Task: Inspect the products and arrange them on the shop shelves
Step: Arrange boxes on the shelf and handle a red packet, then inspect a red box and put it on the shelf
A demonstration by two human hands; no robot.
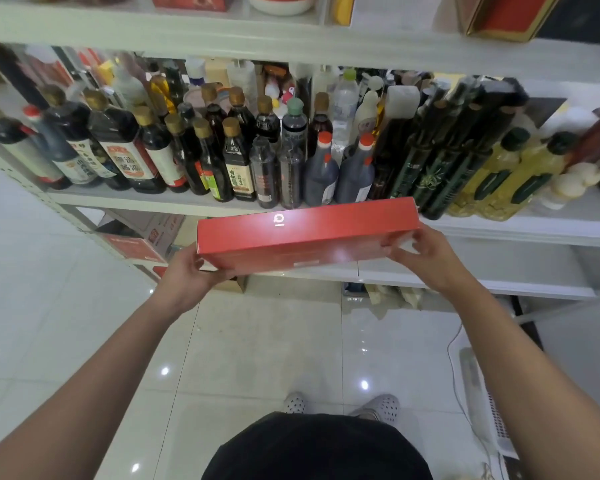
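Observation:
A flat red box [305, 233] with a small white logo on its top edge is held level in front of the shelves, just below the bottle shelf. My left hand [191, 271] grips its left end from underneath, thumb on the near face. My right hand [420, 254] holds its right end, fingers curled round the corner. The white shelf [125, 199] behind the box carries many dark sauce bottles [236, 161] and, at the right, yellow oil bottles [520, 171].
An upper shelf [222, 36] holds red boxes and a bowl. A lower shelf [465, 282] sits behind the box, with red cartons [132, 244] below left. Glossy white floor tiles [257, 348] lie underfoot. A white cable and appliance [482, 403] stand at right.

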